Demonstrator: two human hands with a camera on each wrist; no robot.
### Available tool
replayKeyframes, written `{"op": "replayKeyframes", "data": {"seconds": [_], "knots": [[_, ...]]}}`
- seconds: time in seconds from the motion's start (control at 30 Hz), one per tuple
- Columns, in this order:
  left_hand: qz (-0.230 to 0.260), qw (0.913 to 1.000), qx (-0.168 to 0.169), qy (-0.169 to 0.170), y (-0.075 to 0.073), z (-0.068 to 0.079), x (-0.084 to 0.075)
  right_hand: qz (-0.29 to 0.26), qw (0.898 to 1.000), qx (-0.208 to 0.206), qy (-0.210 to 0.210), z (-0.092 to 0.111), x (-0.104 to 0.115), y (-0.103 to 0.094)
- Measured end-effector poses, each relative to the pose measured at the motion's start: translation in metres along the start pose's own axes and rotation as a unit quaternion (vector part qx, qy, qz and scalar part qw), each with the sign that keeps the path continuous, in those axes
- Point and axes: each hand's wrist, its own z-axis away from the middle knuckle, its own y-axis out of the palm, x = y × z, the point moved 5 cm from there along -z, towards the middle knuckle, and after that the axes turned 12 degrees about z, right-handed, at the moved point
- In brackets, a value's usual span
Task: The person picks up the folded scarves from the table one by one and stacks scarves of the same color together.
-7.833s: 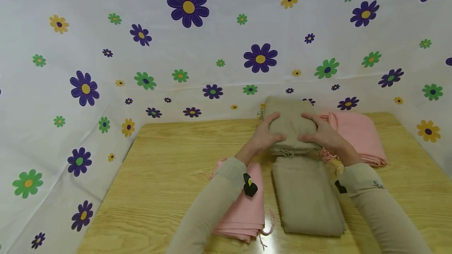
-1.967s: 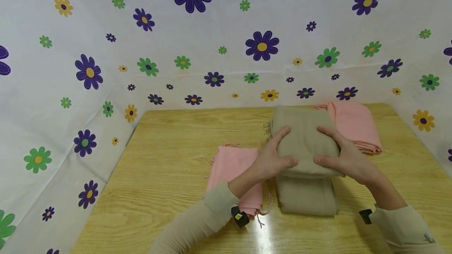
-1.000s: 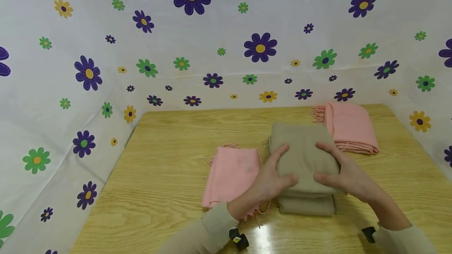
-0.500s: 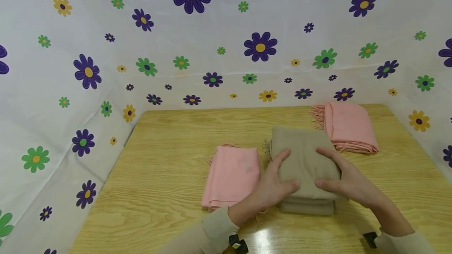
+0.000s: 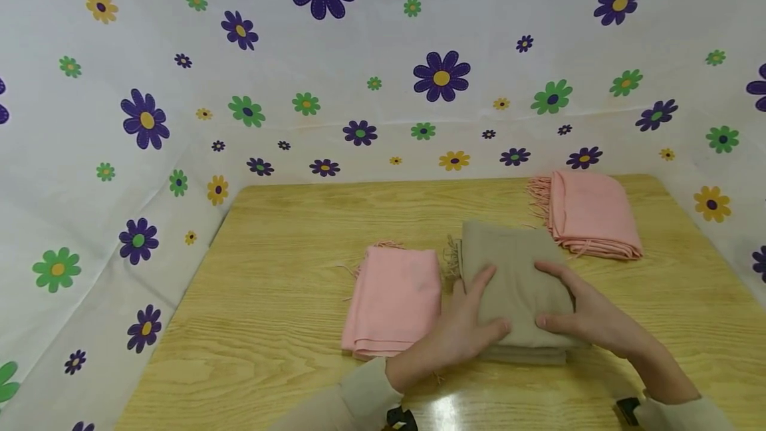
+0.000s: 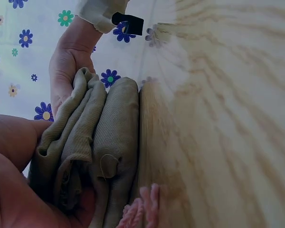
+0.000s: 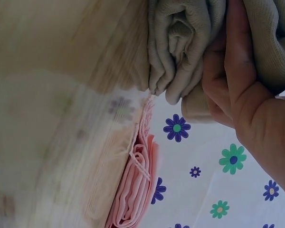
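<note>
A folded beige scarf [image 5: 517,285] with fringe on its left side lies over a second folded beige scarf [image 5: 535,356], whose near edge shows below it. My left hand [image 5: 463,331] grips the upper scarf's left side, and my right hand [image 5: 601,318] grips its right side. Both thumbs rest on top. In the right wrist view, the fingers [image 7: 240,52] reach between the upper scarf [image 7: 273,42] and the lower scarf [image 7: 183,42]. The left wrist view shows the two folded bundles, the upper [image 6: 69,128] and lower [image 6: 118,118], pressed together, with left fingertips partly hidden between them.
A folded pink scarf [image 5: 395,298] lies just left of the beige pair. Another folded pink scarf [image 5: 595,215] with fringe sits at the back right. The wooden table [image 5: 281,271] is enclosed by a white cloth [image 5: 359,38] printed with flowers.
Both hands have brought the upper beige scarf from the table's back toward me, onto the lower one. Over the last second it has come slightly nearer and lower.
</note>
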Motion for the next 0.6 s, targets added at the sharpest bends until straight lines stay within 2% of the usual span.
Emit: {"op": "replayKeyframes", "data": {"seconds": [0.1,0.23,0.6], "knots": [[-0.041,0.9992,-0.004,-0.001,0.000,0.002,0.002,0.000,1.000,0.007,-0.004,0.000,-0.001,0.002],[-0.066,0.9978,-0.008,-0.002,0.000,0.003,0.003,0.003,1.000,0.011,-0.005,-0.001,-0.003,0.004],[-0.007,0.9979,0.010,-0.064,0.004,0.003,0.015,0.023,0.999,0.017,-0.039,0.000,-0.006,0.009]]}}
